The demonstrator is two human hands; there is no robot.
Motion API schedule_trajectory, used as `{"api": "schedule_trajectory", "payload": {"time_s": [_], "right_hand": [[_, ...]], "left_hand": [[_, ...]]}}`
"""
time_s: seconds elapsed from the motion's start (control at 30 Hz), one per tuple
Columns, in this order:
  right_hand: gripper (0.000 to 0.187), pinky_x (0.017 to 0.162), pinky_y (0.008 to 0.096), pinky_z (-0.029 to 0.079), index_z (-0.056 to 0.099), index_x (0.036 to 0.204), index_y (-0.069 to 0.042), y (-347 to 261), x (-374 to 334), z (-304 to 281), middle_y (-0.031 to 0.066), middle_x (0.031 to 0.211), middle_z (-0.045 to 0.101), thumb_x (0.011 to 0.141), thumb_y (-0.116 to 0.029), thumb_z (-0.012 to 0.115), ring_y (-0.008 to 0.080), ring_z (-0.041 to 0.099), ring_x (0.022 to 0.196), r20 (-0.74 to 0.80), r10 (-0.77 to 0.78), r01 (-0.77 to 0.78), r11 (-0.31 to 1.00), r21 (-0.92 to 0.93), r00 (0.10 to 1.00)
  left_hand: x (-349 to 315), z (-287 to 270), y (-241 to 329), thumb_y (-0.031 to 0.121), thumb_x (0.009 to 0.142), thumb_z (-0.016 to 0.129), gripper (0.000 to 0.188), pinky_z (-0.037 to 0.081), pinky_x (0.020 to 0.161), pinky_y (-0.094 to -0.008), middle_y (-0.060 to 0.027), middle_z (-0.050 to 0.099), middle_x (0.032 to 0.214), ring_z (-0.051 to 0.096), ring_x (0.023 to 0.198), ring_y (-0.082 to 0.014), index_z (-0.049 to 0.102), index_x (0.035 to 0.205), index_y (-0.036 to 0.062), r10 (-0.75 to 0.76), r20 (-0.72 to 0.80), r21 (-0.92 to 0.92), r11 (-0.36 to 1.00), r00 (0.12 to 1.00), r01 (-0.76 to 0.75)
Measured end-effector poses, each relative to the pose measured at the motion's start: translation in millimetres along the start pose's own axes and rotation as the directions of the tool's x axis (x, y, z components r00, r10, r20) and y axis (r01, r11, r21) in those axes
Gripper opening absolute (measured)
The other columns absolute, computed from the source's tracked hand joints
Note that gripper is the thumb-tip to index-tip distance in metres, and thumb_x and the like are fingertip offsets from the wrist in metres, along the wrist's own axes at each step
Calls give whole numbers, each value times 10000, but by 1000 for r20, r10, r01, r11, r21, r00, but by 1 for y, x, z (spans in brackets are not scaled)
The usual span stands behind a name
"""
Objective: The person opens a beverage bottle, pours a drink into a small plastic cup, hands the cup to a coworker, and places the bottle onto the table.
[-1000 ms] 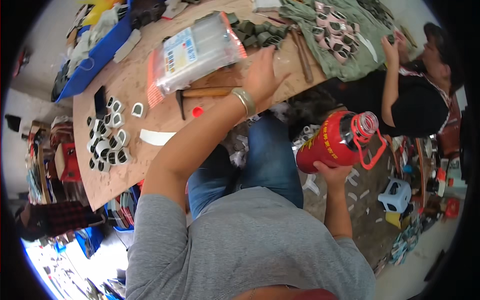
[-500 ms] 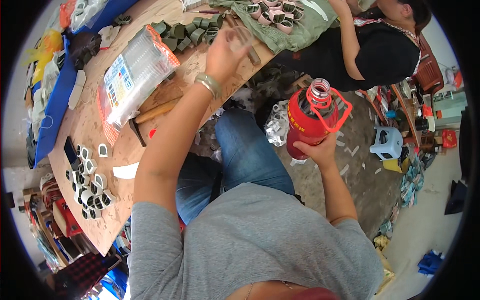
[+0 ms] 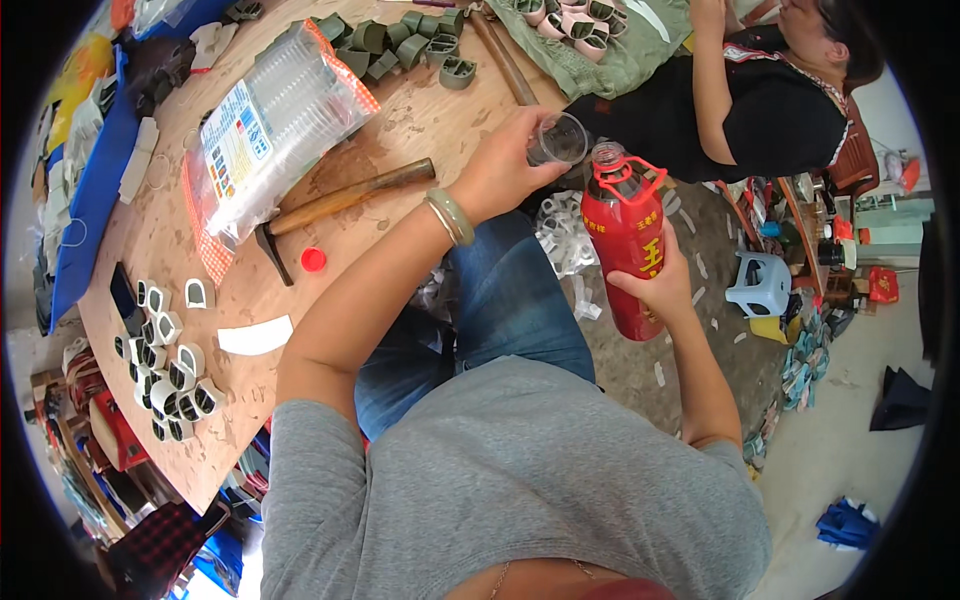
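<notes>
My left hand (image 3: 513,163) is closed around a clear plastic cup (image 3: 562,138), its mouth turned toward the bottle. Wrapped round the lower half of a large red-labelled bottle (image 3: 628,240) is my right hand (image 3: 657,282). The bottle is uncapped, with a red carrying loop at its neck, and leans slightly toward the cup; its mouth is close beside the cup's rim. I cannot tell if they touch. A red bottle cap (image 3: 313,260) lies on the wooden table (image 3: 390,240) beside a hammer (image 3: 350,197). Left of that is an orange-edged bag of stacked clear cups (image 3: 285,125).
White loop-shaped pieces (image 3: 165,365) cluster at the table's left, near a white strip (image 3: 255,336). Dark green pieces (image 3: 380,50) and another wooden handle (image 3: 503,58) lie at the far side. A person in black (image 3: 770,105) sits far right. A blue stool (image 3: 758,283) stands on the floor.
My left hand has moved right and nearer with the cup, from over the table to beside the bottle's mouth. The bottle has shifted slightly right and now leans left.
</notes>
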State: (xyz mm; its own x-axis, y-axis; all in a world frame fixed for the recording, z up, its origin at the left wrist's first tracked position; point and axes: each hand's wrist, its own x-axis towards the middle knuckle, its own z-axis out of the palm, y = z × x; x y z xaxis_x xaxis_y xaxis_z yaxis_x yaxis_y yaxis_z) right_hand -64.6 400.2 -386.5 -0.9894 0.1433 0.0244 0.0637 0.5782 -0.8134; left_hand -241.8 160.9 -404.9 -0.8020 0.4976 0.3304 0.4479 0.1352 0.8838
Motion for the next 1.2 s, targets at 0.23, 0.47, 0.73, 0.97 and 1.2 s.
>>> {"api": "schedule_trajectory", "payload": {"time_s": [0.23, 0.47, 0.73, 0.97, 1.2], "right_hand": [[1011, 956, 354, 506, 401, 1463, -53, -33, 10, -6, 138, 1239, 653, 617, -252, 917, 213, 652, 1094, 117, 198, -194, 980, -49, 973], [1014, 935, 354, 515, 403, 1460, -47, -46, 15, -9, 131, 1200, 669, 612, -266, 916, 210, 664, 1058, 145, 168, -150, 980, -127, 975], [999, 925, 351, 519, 409, 1454, -29, -50, 18, -6, 128, 1195, 670, 616, -252, 906, 205, 667, 1044, 148, 226, -207, 969, -133, 963], [1008, 917, 342, 522, 410, 1455, -20, -52, 22, -10, 125, 1187, 670, 617, -272, 910, 196, 666, 1033, 155, 210, -189, 972, -140, 965], [982, 906, 341, 526, 430, 1437, -24, -53, 26, -12, 126, 1165, 677, 623, -290, 910, 198, 670, 1021, 173, 212, -191, 973, -132, 962]], "left_hand": [[-7, -3, -10, 179, 821, 786, 556, 485, 955, -354, -139, 647, 1193, 624, 1103, -260, 517, 1290, 47, -2, -6, -9, 1000, 1000, 2], [-5, -1, -23, 195, 812, 793, 570, 480, 949, -344, -149, 649, 1182, 625, 1094, -259, 512, 1286, 48, -2, -36, -27, 1000, 999, 1], [-9, -2, -27, 249, 795, 811, 618, 504, 849, -342, -125, 646, 1101, 599, 926, -229, 507, 1295, 50, -23, -60, -41, 999, 998, 21], [-9, -1, -32, 254, 802, 808, 609, 501, 841, -334, -111, 643, 1073, 594, 912, -220, 514, 1295, 50, -32, -69, -56, 998, 997, 28], [-7, 2, -37, 242, 806, 805, 605, 499, 837, -337, -115, 651, 1091, 592, 887, -216, 518, 1302, 47, -23, -85, -84, 996, 996, 16]]}}
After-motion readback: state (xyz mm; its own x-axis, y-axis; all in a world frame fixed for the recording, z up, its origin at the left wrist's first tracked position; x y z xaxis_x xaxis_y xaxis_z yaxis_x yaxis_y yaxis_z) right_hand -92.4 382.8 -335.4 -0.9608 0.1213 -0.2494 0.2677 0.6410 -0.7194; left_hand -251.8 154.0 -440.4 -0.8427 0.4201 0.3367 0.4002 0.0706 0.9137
